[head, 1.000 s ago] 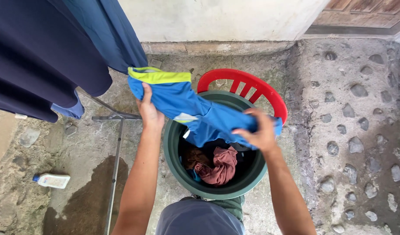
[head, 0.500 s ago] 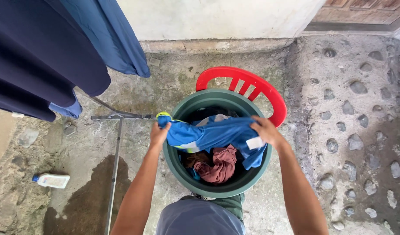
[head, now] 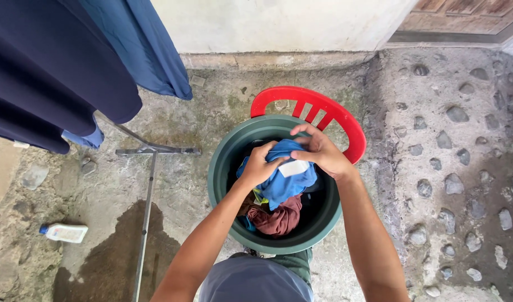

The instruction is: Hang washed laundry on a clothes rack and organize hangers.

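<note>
While bunched between both hands, garment: a bright blue fabric garment (head: 283, 182) with a white patch sits gathered over the mouth of the bucket.
Left hand: the left hand (head: 260, 165) has fingers clenched on the cloth's left side.
Right hand: the right hand (head: 322, 152) grasps its top, fingers curled.
Bucket: a round dark green plastic bucket (head: 223, 162) holds a crumpled maroon cloth (head: 279, 217).
Behind: a red plastic chair back (head: 346, 120) just beyond the rim.
Left side: dark navy hanging cloth (head: 55, 67) above a metal rack leg (head: 147, 196); a white plastic bottle (head: 63, 232) lies on the concrete.
</note>
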